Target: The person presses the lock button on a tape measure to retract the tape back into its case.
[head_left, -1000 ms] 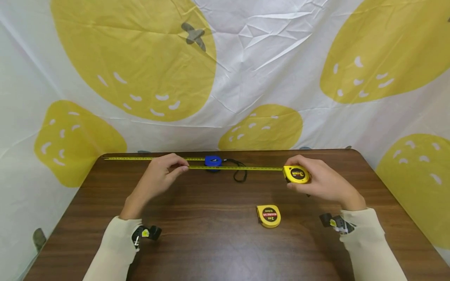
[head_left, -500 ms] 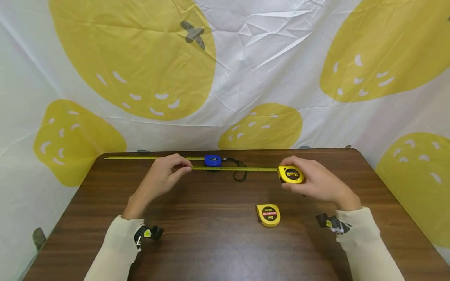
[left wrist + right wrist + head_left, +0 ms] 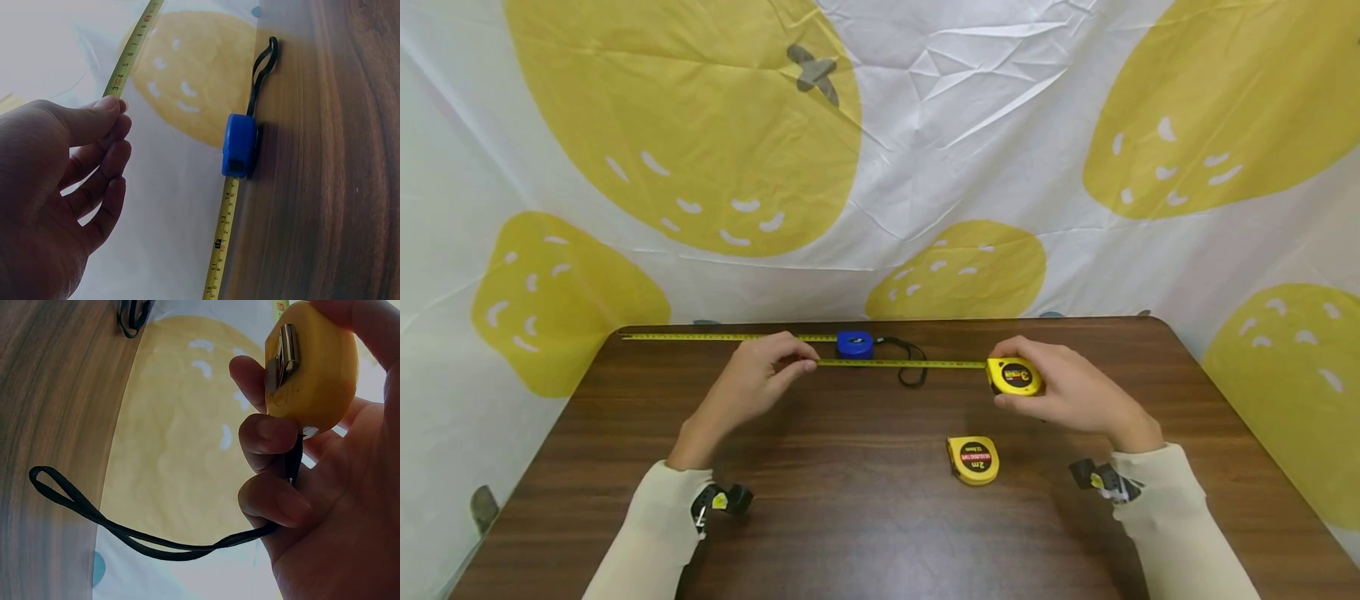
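Observation:
My right hand [image 3: 1063,387] grips a yellow 3 m tape measure [image 3: 1014,377], its label facing up. In the right wrist view a metal clip shows on the yellow case [image 3: 322,369], and a black wrist strap [image 3: 169,553] dangles below. The yellow blade [image 3: 902,363] stretches straight across to my left hand [image 3: 752,379], which pinches its end between thumb and index finger, as the left wrist view also shows on the blade [image 3: 128,56]. Behind the blade lies a blue tape measure [image 3: 854,343], its own blade [image 3: 700,337] drawn out leftward along the table's back edge.
On the brown wooden table [image 3: 865,517] a second yellow tape measure [image 3: 974,461], marked 2 m, lies in front of the stretched blade. The blue tape's black strap [image 3: 913,375] loops to its right. A white cloth with yellow fruit prints [image 3: 955,275] hangs behind the table.
My right hand has moved left with the yellow tape measure and my left hand slightly right. The stretch of blade between them is shorter. The tape measures on the table have not moved.

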Demonstrator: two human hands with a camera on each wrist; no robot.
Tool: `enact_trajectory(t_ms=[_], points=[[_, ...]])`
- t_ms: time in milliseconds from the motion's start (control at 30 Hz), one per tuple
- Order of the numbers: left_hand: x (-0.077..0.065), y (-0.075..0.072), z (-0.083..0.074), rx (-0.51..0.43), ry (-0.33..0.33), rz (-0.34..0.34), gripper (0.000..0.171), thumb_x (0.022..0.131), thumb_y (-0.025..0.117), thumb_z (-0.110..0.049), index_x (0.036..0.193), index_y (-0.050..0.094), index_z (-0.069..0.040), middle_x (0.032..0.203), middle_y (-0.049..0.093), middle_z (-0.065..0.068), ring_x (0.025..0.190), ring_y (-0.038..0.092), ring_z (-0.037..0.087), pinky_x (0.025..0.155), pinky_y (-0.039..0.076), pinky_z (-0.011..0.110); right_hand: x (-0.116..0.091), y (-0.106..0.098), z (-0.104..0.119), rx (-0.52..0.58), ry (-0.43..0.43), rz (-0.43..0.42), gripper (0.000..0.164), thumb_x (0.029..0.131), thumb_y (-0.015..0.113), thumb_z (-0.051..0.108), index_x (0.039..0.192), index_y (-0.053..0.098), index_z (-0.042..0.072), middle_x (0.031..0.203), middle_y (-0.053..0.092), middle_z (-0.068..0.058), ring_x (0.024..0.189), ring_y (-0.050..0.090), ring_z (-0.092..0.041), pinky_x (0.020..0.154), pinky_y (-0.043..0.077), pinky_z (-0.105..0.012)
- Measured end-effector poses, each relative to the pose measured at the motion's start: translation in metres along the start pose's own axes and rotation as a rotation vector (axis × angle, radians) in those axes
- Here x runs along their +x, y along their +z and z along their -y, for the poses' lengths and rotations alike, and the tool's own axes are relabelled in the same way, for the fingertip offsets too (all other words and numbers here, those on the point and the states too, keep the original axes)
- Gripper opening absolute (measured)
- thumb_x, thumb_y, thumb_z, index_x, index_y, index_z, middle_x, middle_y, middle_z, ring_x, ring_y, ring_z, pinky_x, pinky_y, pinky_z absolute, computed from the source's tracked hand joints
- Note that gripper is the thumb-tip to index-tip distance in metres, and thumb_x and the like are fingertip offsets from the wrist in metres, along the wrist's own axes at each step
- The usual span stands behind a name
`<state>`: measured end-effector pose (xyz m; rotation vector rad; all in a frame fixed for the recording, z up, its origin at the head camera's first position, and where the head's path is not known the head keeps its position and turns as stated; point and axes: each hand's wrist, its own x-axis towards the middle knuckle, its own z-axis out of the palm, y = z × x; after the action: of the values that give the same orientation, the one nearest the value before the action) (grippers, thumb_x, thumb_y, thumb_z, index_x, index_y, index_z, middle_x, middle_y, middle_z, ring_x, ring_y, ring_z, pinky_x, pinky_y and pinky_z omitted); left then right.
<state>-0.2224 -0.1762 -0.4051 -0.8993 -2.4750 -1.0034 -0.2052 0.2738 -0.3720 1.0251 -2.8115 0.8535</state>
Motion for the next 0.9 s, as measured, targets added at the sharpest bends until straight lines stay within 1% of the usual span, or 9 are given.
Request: enact_trajectory(t_ms=[133, 267, 633, 900], points=[[0.000, 0.002, -0.001, 0.000, 0.019, -0.004, 0.004, 0.101, 0.081, -0.006, 0.104, 0.082, -0.009, 0.098, 0.078, 0.000, 0.085, 0.068, 0.016, 0.078, 0.057, 0.040, 0.000, 0.001, 0.001, -0.014, -0.008, -0.002, 0.048, 0.094, 0.090, 0.027, 0.134, 0.064, 0.019, 0.102, 0.066, 0.008, 0.085, 0.063, -0.012, 0.075, 0.056, -0.032], [0.000, 0.005, -0.004, -0.006, 0.022, 0.000, 0.005, 0.101, 0.080, -0.006, 0.104, 0.082, -0.010, 0.098, 0.077, -0.001, 0.084, 0.067, 0.015, 0.078, 0.057, 0.040, 0.000, 0.003, 0.002, -0.027, -0.026, -0.005, 0.049, 0.095, 0.089, 0.028, 0.135, 0.064, 0.019, 0.102, 0.066, 0.009, 0.083, 0.062, -0.011, 0.074, 0.056, -0.032], [0.000, 0.009, -0.008, -0.005, 0.026, 0.009, 0.005, 0.101, 0.081, -0.007, 0.104, 0.082, -0.010, 0.100, 0.078, -0.001, 0.090, 0.070, 0.017, 0.082, 0.057, 0.042, 0.002, 0.007, 0.008, -0.075, -0.063, -0.017, 0.050, 0.094, 0.090, 0.030, 0.135, 0.065, 0.018, 0.099, 0.065, 0.012, 0.081, 0.061, -0.007, 0.073, 0.054, -0.032], [0.001, 0.011, -0.013, -0.028, 0.043, 0.014, 0.005, 0.101, 0.081, -0.007, 0.105, 0.082, -0.010, 0.101, 0.078, -0.002, 0.092, 0.071, 0.017, 0.083, 0.057, 0.042, 0.004, 0.010, 0.011, -0.085, -0.061, -0.001, 0.051, 0.094, 0.090, 0.032, 0.135, 0.064, 0.018, 0.100, 0.066, 0.012, 0.079, 0.059, -0.006, 0.070, 0.052, -0.031]])
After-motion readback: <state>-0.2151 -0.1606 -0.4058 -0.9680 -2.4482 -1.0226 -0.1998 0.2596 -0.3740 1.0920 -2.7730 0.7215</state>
